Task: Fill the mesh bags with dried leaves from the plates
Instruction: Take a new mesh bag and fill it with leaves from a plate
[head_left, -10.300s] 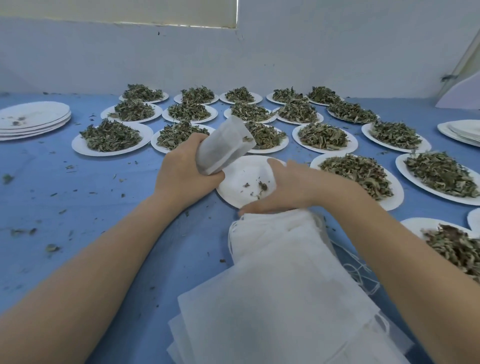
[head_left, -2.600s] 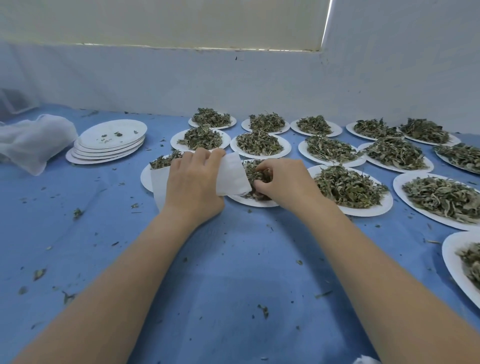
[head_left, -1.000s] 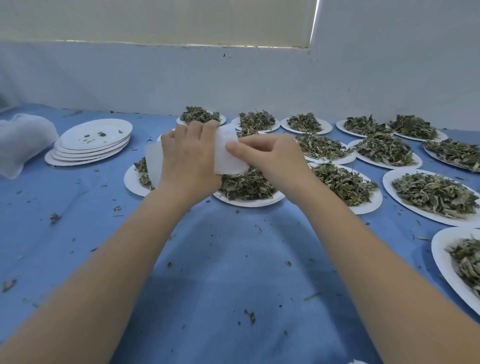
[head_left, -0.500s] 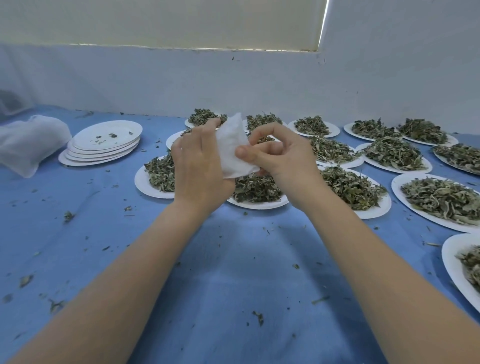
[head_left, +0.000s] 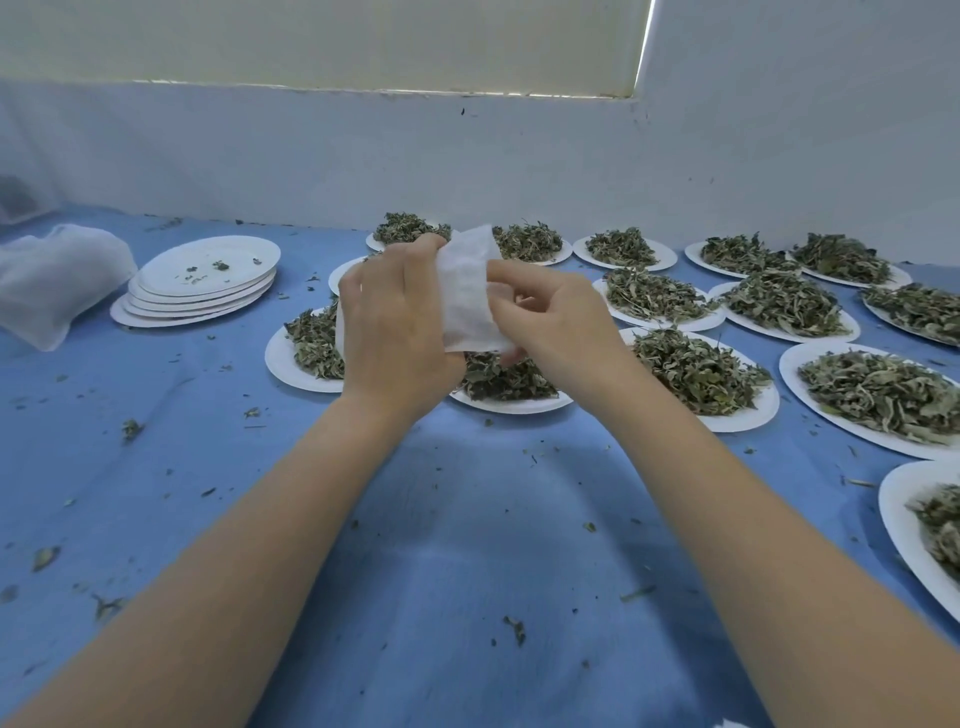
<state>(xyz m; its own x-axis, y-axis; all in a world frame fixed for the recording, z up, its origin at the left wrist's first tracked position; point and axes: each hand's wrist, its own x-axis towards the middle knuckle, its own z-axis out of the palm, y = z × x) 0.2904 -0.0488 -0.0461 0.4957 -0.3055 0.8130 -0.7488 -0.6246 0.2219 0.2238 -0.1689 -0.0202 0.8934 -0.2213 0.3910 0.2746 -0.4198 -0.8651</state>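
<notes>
The grip of the left hand (head_left: 397, 332) is clamped on a small white mesh bag (head_left: 467, 299), fingers curled around its left side. The grip of the right hand (head_left: 550, 317) pinches the bag's right edge. The bag is in the air above the plate of dried leaves (head_left: 506, 379) near the middle of the bench (head_left: 467, 545). The step in hand seems to be opening the mouth of the bag; I cannot tell if leaves are already inside. The next move probably calls for spreading the mouth wide and then taking a pinch of leaves from this plate. Both forearms reach forward from the near edge, wrists raised and close together.
</notes>
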